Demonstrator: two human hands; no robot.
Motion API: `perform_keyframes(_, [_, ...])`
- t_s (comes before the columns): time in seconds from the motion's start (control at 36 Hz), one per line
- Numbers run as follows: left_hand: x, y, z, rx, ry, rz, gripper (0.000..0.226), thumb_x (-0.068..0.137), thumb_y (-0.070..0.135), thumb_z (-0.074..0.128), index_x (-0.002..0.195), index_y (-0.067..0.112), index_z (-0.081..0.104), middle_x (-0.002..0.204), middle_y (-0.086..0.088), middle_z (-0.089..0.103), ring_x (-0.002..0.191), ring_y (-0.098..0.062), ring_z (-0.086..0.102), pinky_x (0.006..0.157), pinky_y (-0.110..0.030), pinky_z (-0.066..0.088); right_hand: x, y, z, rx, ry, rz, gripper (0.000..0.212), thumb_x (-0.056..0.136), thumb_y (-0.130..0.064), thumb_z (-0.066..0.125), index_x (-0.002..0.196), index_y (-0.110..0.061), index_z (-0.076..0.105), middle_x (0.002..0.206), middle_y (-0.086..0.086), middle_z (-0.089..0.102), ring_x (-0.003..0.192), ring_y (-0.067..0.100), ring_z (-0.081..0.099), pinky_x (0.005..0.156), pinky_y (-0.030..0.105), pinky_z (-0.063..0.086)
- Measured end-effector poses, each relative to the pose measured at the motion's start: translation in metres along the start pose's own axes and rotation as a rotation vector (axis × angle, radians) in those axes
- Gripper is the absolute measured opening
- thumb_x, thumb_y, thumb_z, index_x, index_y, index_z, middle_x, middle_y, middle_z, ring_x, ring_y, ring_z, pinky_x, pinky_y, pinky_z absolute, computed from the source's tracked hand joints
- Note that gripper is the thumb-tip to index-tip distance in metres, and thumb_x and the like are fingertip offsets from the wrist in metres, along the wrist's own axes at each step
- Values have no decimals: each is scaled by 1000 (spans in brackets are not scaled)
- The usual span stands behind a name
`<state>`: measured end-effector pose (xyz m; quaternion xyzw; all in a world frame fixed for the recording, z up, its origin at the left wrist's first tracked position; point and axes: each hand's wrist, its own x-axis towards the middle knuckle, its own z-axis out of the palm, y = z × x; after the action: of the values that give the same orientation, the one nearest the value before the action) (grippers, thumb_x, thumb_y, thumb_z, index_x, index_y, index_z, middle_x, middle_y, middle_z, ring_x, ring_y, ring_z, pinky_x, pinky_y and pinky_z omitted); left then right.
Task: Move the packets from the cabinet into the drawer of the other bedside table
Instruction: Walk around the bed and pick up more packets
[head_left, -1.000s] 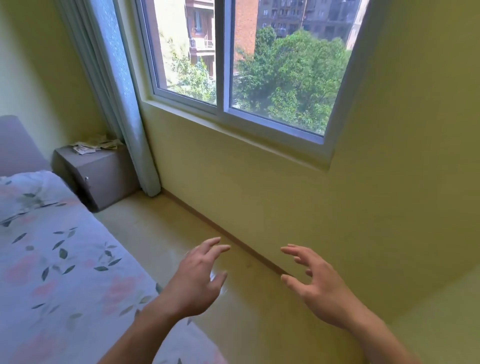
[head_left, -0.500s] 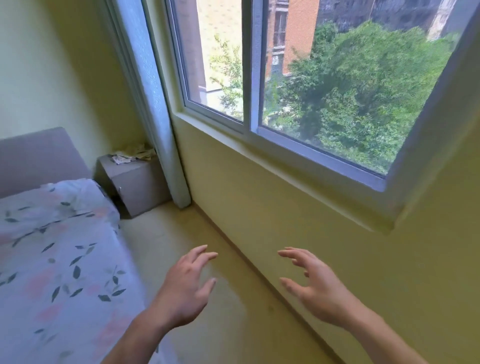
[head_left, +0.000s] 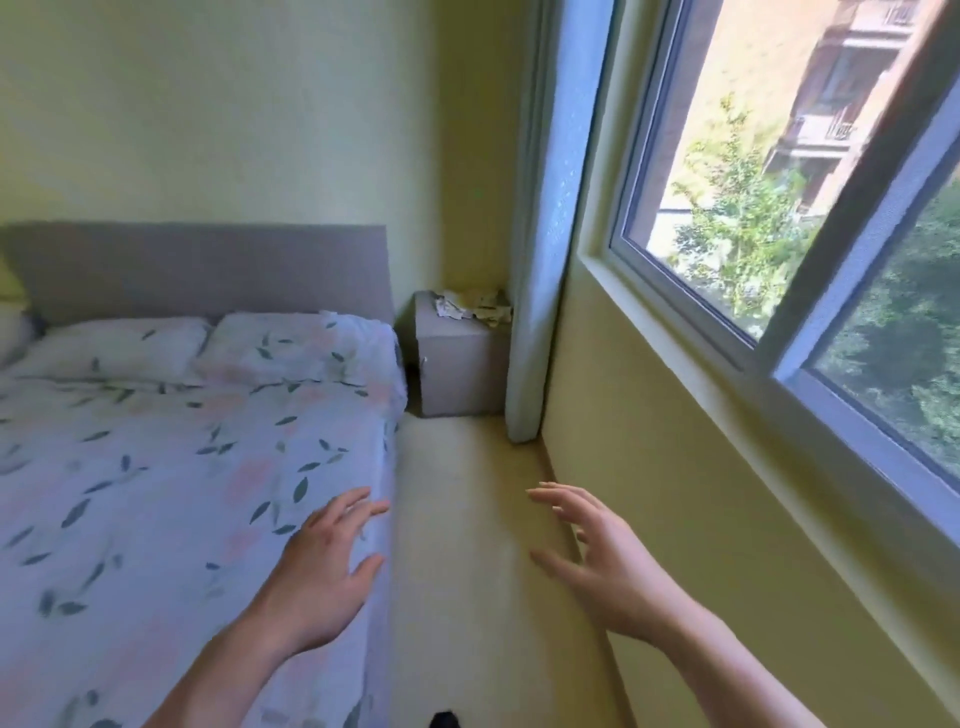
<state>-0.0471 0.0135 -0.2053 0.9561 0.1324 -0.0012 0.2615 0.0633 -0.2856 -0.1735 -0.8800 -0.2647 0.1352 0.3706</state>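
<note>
Hands, left (head_left: 324, 577) and right (head_left: 602, 566), were spread and empty at lower centre, apparently free for papers (head_left: 470, 306) atop the bedside table (head_left: 462, 364).

Floral bed (head_left: 171, 467), curtain (head_left: 545, 260), window (head_left: 779, 208)

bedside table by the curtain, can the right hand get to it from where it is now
Probably not yet. The right hand hangs open well short of the bedside table, but the floor strip between bed and wall looks free to walk along.
</note>
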Motion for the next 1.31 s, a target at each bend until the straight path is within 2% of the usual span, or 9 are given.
perform_keyframes(0.19, [130, -13, -25, -38, 26, -38, 47, 100, 34, 55, 144, 41, 42, 159, 21, 24, 146, -7, 26, 118, -28, 25, 144, 14, -20, -15, 11, -13, 51, 90, -39, 71, 137, -44, 52, 143, -29, 44, 125, -7, 49, 110, 20, 41])
perform_keyframes(0.31, [204, -8, -42, -6, 3, -27, 47, 101, 33, 53, 147, 38, 40, 160, 16, 23, 148, -10, 23, 119, -28, 22, 209, 26, -28, -7, 21, -1, 51, 90, -40, 70, 137, -44, 52, 143, -30, 45, 124, -5, 51, 108, 20, 42])
perform_keyframes(0.44, [288, 6, -57, -51, 12, 52, 46, 100, 35, 53, 144, 41, 43, 157, 22, 24, 145, -6, 26, 120, -28, 24, 283, 40, -43, 28, 24, 21, 49, 90, -40, 70, 136, -46, 52, 143, -30, 45, 123, -6, 52, 107, 19, 43])
perform_keyframes(0.58, [378, 7, -57, -30, -1, 92, 46, 99, 35, 54, 143, 42, 42, 158, 24, 22, 146, -6, 26, 122, -33, 25, 368, 65, -54, 31, 23, 37, 49, 91, -38, 70, 136, -44, 52, 141, -31, 45, 122, -9, 51, 102, 11, 39])
perform_keyframes(0.75, [493, 9, -57, -24, -26, 82, 45, 99, 33, 55, 141, 42, 44, 157, 25, 23, 145, -6, 26, 122, -31, 24, 479, 103, -69, 71, 6, 29, 49, 90, -40, 70, 135, -45, 52, 141, -31, 45, 122, -12, 49, 107, 15, 40])
perform_keyframes(0.89, [583, 6, -68, -16, -29, 13, 44, 99, 32, 56, 141, 40, 45, 156, 23, 24, 144, -6, 29, 118, -25, 24, 579, 127, -90, 101, -23, 50, 48, 89, -37, 71, 134, -45, 53, 140, -28, 48, 122, -10, 51, 107, 14, 40])
perform_keyframes(1.0, [641, -6, -79, -3, -10, -43, 43, 100, 33, 55, 140, 43, 44, 155, 25, 23, 144, -5, 30, 119, -26, 24, 658, 136, -104, 98, -72, 13, 50, 89, -36, 72, 135, -43, 54, 141, -27, 47, 125, -10, 48, 113, 21, 39])
perform_keyframes(1.11, [683, -26, -85, -29, -6, -123, 42, 100, 32, 56, 139, 42, 45, 155, 25, 24, 144, -4, 28, 120, -27, 23, 729, 135, -110, 78, -106, -1, 51, 89, -33, 72, 138, -35, 56, 139, -24, 49, 123, -5, 52, 111, 20, 40])
perform_keyframes(1.31, [772, -73, -90, -53, -34, -234, 42, 101, 35, 55, 141, 40, 44, 155, 25, 21, 146, -4, 27, 122, -30, 24, 847, 137, -101, 57, -195, -27, 51, 89, -37, 70, 136, -41, 53, 142, -24, 46, 128, -4, 49, 113, 24, 40])
